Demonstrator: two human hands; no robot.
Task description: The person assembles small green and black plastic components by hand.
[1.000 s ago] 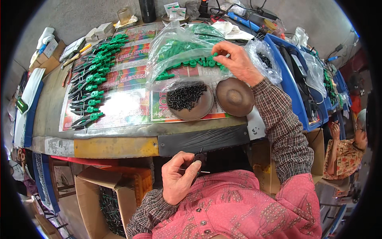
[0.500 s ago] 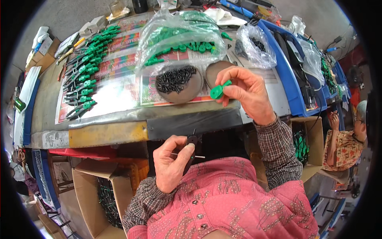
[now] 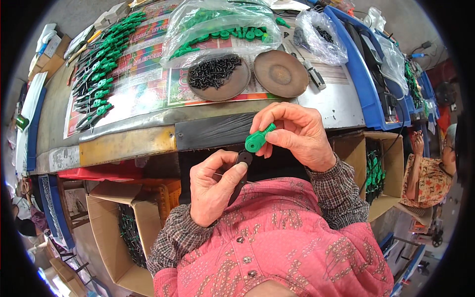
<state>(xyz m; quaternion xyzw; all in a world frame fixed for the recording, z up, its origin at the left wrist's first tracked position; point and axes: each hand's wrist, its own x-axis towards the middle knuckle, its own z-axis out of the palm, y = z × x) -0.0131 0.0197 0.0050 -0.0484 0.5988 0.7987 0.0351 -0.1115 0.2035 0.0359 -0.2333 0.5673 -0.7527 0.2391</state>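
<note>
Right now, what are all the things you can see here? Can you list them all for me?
green plastic part: one, green, pinched in the right hand
black part: one, black, held in the left hand
dish of screws: one, brown with black screws, table middle
empty dish: one, brown, right of the screws
bag of green parts: one, clear, behind the dishes
finished tools: many, green and black, rows at table left
cardboard box: one, brown, below the table, left
blue bins: too many overlap to count, blue, table right
left hand: one
right hand: one
</note>
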